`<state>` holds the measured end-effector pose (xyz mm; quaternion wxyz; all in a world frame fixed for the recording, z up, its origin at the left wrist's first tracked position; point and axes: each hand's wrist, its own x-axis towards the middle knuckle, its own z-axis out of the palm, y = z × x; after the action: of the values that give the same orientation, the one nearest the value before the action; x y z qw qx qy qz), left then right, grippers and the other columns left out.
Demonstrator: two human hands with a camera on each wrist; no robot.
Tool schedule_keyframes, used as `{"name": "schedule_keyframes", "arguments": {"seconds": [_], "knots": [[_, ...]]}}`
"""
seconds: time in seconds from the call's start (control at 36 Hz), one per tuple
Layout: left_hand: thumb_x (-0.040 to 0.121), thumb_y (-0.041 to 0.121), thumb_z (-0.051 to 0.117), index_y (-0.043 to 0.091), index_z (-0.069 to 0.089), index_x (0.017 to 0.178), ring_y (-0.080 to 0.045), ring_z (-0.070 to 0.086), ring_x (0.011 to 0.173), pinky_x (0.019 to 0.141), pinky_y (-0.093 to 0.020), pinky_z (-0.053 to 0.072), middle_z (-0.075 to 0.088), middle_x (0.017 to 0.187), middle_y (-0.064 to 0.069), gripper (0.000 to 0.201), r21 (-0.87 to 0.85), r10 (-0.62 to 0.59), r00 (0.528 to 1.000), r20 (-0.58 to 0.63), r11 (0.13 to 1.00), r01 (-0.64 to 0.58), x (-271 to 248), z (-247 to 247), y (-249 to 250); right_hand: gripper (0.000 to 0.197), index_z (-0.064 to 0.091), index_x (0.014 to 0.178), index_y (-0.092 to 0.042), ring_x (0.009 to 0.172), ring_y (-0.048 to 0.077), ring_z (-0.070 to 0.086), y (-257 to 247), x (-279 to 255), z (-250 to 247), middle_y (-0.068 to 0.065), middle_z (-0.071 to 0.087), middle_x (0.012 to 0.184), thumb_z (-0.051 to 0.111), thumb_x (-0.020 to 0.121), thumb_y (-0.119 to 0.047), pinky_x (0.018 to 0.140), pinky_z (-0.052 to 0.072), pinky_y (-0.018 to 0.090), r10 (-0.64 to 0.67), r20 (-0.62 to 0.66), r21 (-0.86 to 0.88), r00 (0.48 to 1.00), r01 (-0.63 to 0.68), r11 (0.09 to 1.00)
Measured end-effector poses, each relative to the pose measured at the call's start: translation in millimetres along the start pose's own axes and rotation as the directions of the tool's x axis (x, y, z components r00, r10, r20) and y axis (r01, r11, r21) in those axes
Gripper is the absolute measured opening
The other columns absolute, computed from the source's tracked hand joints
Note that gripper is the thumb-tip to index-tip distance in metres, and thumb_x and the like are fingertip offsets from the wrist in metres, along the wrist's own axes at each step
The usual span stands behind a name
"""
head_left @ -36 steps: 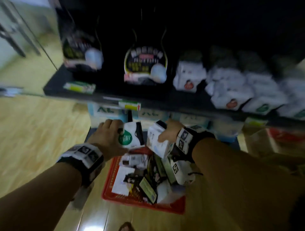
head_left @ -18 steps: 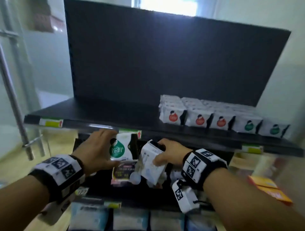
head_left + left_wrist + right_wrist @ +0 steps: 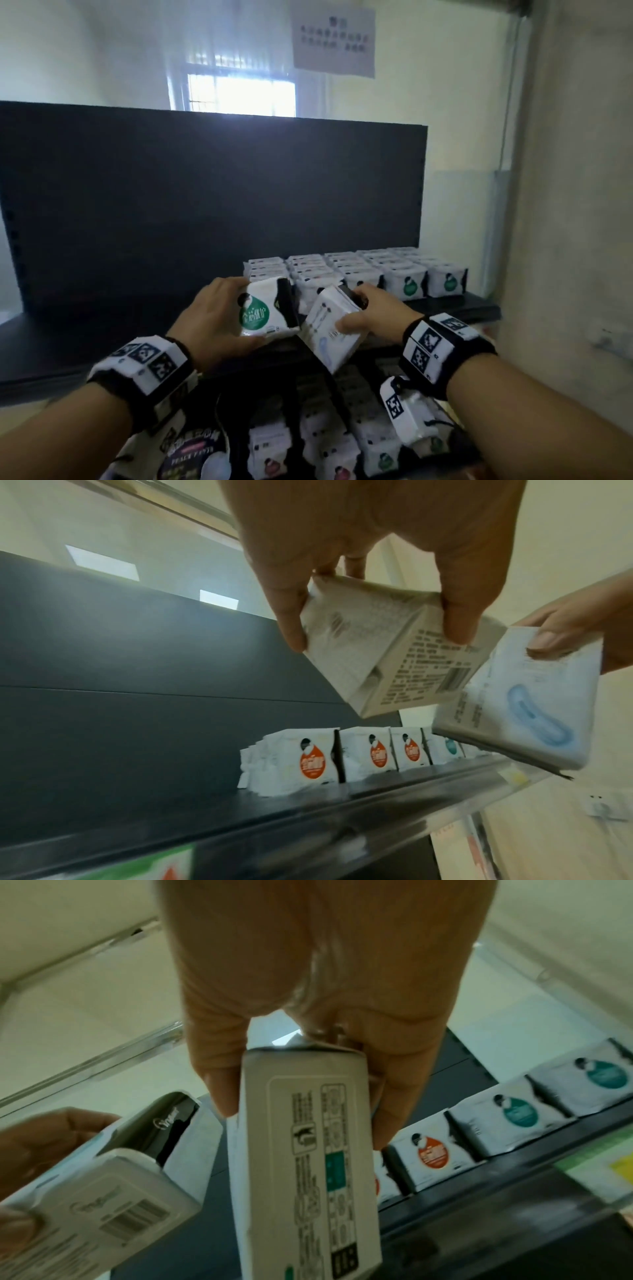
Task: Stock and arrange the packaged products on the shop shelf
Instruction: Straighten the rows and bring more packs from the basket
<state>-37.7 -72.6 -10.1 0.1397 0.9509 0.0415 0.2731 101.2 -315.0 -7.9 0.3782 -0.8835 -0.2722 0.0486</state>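
My left hand grips a white pack with a green drop logo between thumb and fingers, just above the front of the black top shelf. The left wrist view shows this pack from its printed underside. My right hand holds a second white pack, tilted, beside the first; the right wrist view shows its narrow side. Behind both packs stand rows of like white packs on the shelf's right half, with orange and green logos.
The shelf's black back panel rises behind. The left half of the top shelf is bare. A lower shelf below holds more packs and a dark packet. A beige wall closes the right side.
Both hands have risen with their packs from the red basket on the floor, past the lower shelves, to the top shelf level. The view has tilted up with them.
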Motion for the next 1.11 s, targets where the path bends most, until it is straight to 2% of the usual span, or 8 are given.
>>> {"name": "schedule_keyframes", "arguments": {"seconds": [0.11, 0.28, 0.42, 0.53, 0.64, 0.78, 0.89, 1.11], "knots": [[0.055, 0.066, 0.075, 0.022, 0.039, 0.135, -0.014, 0.046, 0.116, 0.095, -0.030, 0.043, 0.044, 0.124, 0.006, 0.098, -0.027, 0.022, 0.998, -0.053, 0.999, -0.023, 34.3, 30.6, 34.0, 0.069, 0.042, 0.133, -0.015, 0.100, 0.016, 0.052, 42.9, 16.8, -34.3, -0.001, 0.051, 0.120, 0.076, 0.077, -0.037, 0.081, 0.043, 0.029, 0.037, -0.141, 0.138, 0.989, -0.018, 0.990], [0.061, 0.057, 0.077, 0.025, 0.033, 0.138, -0.010, 0.038, 0.123, 0.101, -0.026, 0.039, 0.039, 0.134, 0.008, 0.094, 0.005, 0.013, 0.998, -0.066, 1.000, -0.013, 80.2, 93.3, 85.4, 0.072, 0.037, 0.142, -0.014, 0.114, 0.022, 0.052, 114.7, 55.8, -86.1, 0.007, 0.046, 0.142, 0.071, 0.083, -0.036, 0.085, 0.042, 0.030, 0.105, -0.310, 0.309, 0.945, -0.004, 0.951], [0.062, 0.054, 0.076, 0.027, 0.031, 0.138, -0.011, 0.035, 0.126, 0.103, -0.025, 0.036, 0.037, 0.135, 0.009, 0.092, 0.044, -0.061, 0.996, -0.059, 0.997, 0.063, 126.1, 140.3, 125.9, 0.060, 0.043, 0.135, -0.016, 0.105, 0.027, 0.060, 170.4, 90.6, -140.8, 0.008, 0.055, 0.127, 0.068, 0.085, -0.035, 0.084, 0.055, 0.046, 0.240, -0.259, 0.546, 0.936, -0.063, 0.835], [0.062, 0.054, 0.076, 0.028, 0.033, 0.135, -0.015, 0.035, 0.126, 0.101, -0.028, 0.037, 0.038, 0.134, 0.007, 0.089, 0.077, -0.105, 0.993, -0.048, 0.991, 0.108, 165.9, 169.6, 152.7, 0.049, 0.048, 0.127, -0.009, 0.096, 0.032, 0.062, 198.3, 112.2, -186.6, 0.013, 0.056, 0.118, 0.066, 0.087, -0.031, 0.058, 0.059, 0.039, 0.278, -0.266, 0.624, 0.923, -0.055, 0.780], [0.060, 0.054, 0.077, 0.029, 0.035, 0.130, -0.017, 0.038, 0.121, 0.096, -0.028, 0.039, 0.039, 0.131, 0.006, 0.085, 0.099, -0.115, 0.993, -0.022, 0.988, 0.117, 194.6, 201.2, 172.0, 0.044, 0.050, 0.122, -0.005, 0.104, 0.037, 0.061, 217.5, 134.1, -213.5, 0.020, 0.058, 0.120, 0.063, 0.089, -0.031, 0.082, 0.056, 0.054, 0.294, -0.254, 0.687, 0.922, -0.042, 0.725], [0.057, 0.061, 0.074, 0.031, 0.033, 0.130, -0.015, 0.038, 0.121, 0.095, -0.031, 0.042, 0.039, 0.130, 0.009, 0.090, 0.174, -0.058, 0.997, 0.044, 0.983, 0.049, 217.9, 238.8, 187.5, 0.029, 0.055, 0.106, -0.008, 0.098, 0.035, 0.063, 233.1, 151.7, -219.9, 0.020, 0.061, 0.115, 0.062, 0.090, -0.031, 0.081, 0.056, 0.049, 0.296, -0.224, 0.741, 0.929, -0.035, 0.671], [0.059, 0.059, 0.074, 0.028, 0.029, 0.134, -0.017, 0.034, 0.125, 0.095, -0.037, 0.045, 0.036, 0.133, 0.007, 0.092, 0.247, 0.002, 0.994, 0.105, 0.969, -0.028, 231.0, 257.9, 196.5, 0.045, 0.052, 0.124, -0.005, 0.101, 0.036, 0.064, 240.1, 161.1, -216.7, 0.020, 0.061, 0.118, 0.062, 0.090, -0.033, 0.082, 0.056, 0.050, 0.293, -0.183, 0.758, 0.938, -0.055, 0.650], [0.058, 0.049, 0.081, 0.020, 0.034, 0.126, -0.023, 0.039, 0.113, 0.087, -0.035, 0.047, 0.039, 0.124, -0.002, 0.088, 0.438, 0.132, 0.979, 0.156, 0.879, -0.189, 248.9, 268.6, 206.3, 0.048, 0.050, 0.128, -0.007, 0.101, 0.034, 0.065, 237.5, 172.6, -222.8, 0.018, 0.061, 0.120, 0.062, 0.090, -0.033, 0.080, 0.057, 0.050, 0.308, -0.194, 0.798, 0.932, -0.032, 0.601]]}}
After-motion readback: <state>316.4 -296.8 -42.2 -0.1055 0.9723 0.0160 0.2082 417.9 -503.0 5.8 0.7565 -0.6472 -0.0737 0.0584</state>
